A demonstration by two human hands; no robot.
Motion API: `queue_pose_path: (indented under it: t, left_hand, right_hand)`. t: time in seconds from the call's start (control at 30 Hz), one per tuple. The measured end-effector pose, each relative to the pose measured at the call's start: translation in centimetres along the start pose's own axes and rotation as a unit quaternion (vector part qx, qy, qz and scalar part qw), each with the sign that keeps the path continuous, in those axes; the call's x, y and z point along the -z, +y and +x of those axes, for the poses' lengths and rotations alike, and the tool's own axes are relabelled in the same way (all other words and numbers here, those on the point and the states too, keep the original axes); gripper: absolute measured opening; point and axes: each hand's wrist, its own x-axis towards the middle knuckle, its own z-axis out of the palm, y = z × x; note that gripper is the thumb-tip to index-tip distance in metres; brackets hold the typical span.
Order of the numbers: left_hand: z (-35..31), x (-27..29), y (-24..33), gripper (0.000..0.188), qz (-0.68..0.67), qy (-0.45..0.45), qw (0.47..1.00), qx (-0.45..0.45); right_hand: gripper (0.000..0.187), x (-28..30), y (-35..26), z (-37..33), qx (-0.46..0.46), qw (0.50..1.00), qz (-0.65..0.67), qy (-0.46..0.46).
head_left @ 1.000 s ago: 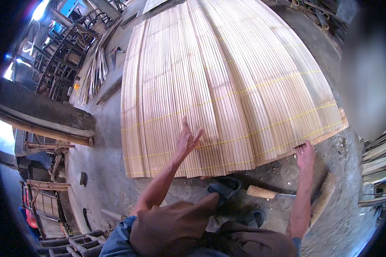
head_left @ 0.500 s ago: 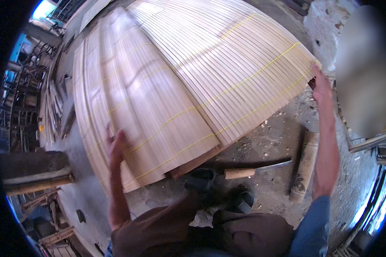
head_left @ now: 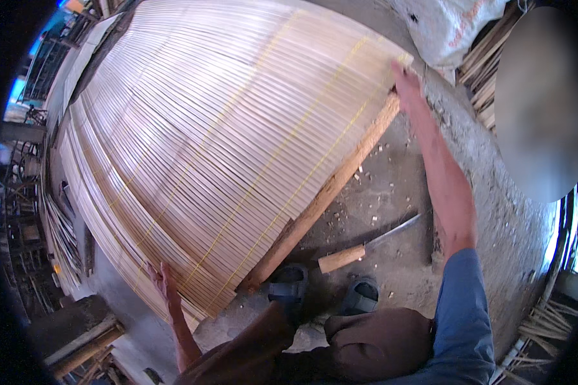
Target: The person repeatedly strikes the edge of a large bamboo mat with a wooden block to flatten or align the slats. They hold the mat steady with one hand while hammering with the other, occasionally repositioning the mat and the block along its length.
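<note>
A broad mat of thin pale bamboo slats, tied with rows of yellow cord, stretches out in front of me. My right hand is closed round its far right corner. At the near left, my left hand rests against the mat's overlapping left part, its fingers apart. Under the mat's near edge runs a long wooden beam. A knife with a wooden handle lies on the floor, in front of my sandalled feet.
Small wood chips are scattered on the concrete floor. A white sack stands at the far right, near bundled sticks. At the lower left is a wooden bench; long strips lie farther back. A blurred patch hides part of the right side.
The mat has swung round, and its raised left part lies flatter. My right hand has moved left and away with the corner; my left hand is lower. The view has shifted too.
</note>
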Motion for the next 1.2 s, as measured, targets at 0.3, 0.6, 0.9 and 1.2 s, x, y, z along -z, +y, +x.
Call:
queue_pose_path:
  t: [0.3,0.6,0.9,1.2]
  left_hand:
    - [0.7,-2.1,-8.2,0.086,-0.046,0.030,0.998,-0.027]
    - [0.9,-3.2,-5.3,0.069,-0.063,0.025,0.996,-0.052]
    - [3.2,-0.7,-11.6,0.072,-0.045,0.019,0.999,0.013]
    - [4.7,-1.5,-13.8,0.070,0.028,0.066,0.993,-0.094]
  right_hand:
    - [0.064,0.6,4.2,0.6,-0.002,0.943,-0.331,0.020]
    - [0.052,1.0,3.4,-0.8,-0.036,0.986,-0.162,-0.032]
    - [0.057,1.0,4.8,-1.8,-0.075,0.985,-0.137,-0.078]
    - [0.057,0.5,2.9,-5.1,-0.088,0.984,-0.146,-0.045]
